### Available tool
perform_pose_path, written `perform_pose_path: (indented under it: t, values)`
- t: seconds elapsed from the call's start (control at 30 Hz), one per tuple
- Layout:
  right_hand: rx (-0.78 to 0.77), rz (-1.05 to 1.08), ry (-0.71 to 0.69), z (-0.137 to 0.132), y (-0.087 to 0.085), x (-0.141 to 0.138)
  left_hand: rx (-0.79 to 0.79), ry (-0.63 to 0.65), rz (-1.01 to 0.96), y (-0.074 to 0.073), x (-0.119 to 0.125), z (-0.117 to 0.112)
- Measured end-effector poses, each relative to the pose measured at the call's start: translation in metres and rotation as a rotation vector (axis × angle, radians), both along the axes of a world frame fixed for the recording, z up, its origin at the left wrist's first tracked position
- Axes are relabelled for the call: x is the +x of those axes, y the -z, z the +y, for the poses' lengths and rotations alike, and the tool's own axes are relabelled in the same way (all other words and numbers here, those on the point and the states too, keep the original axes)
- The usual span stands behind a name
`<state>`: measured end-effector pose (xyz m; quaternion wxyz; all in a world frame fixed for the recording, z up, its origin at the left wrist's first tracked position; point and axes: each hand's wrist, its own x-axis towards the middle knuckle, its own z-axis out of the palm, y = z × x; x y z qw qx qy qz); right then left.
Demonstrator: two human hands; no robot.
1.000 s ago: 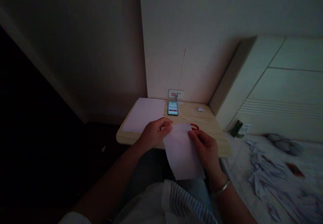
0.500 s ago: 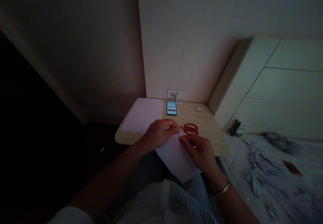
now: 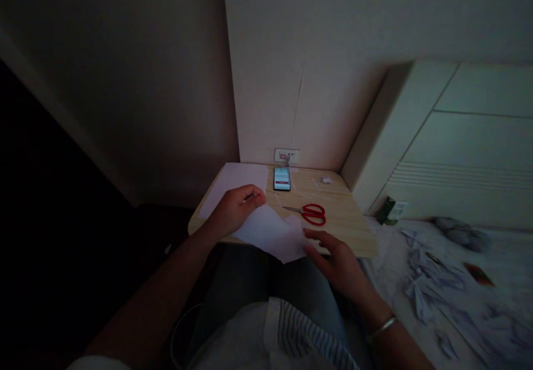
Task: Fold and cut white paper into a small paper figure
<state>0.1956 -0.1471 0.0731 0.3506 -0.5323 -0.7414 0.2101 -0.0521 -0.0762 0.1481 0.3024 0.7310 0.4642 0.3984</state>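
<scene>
A white sheet of paper (image 3: 270,234) hangs over the front edge of the table, above my lap. My left hand (image 3: 235,209) pinches its upper left corner between thumb and fingers. At the sheet's right end, my right hand (image 3: 333,256) has thumb and forefinger apart, with the fingertips at the paper's edge; whether they touch it is hard to tell in the dim light. Scissors with red handles (image 3: 313,214) lie just beyond the sheet, blades pointing left. Another white sheet (image 3: 239,176) lies flat at the table's left, partly behind my left hand.
A lit phone (image 3: 282,179) rests at the back of the wooden table (image 3: 345,209), below a wall socket (image 3: 286,155). A small crumpled paper scrap (image 3: 326,180) lies to its right. Scattered folded papers (image 3: 433,281) and a grey cloth (image 3: 462,234) cover the bed.
My left hand has moved left with the paper's corner, turning the sheet flatter. My right hand has loosened its pinch and dropped slightly. The scissors are now fully uncovered.
</scene>
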Motion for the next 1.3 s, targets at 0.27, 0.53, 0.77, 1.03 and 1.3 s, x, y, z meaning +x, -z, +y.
perform_pose_path:
  t: [0.27, 0.53, 0.77, 1.03, 1.3]
  values:
    - [0.132, 0.213, 0.02, 0.018, -0.021, -0.044, 0.09, 0.115, 0.044, 0.009, 0.02, -0.018]
    - [0.149, 0.088, 0.047, 0.016, -0.026, -0.053, 0.361, 0.161, 0.455, 0.015, 0.018, -0.027]
    - [0.273, -0.303, 0.048, 0.006, -0.039, -0.061, 0.578, 0.149, 0.718, 0.012, 0.024, -0.039]
    - [0.226, -0.371, 0.032, 0.001, -0.036, -0.053, 0.598, 0.05, 0.771, 0.018, -0.012, -0.034]
    - [0.239, -0.39, -0.024, 0.0, -0.043, -0.058, 0.593, 0.188, 0.638, 0.025, -0.002, -0.043]
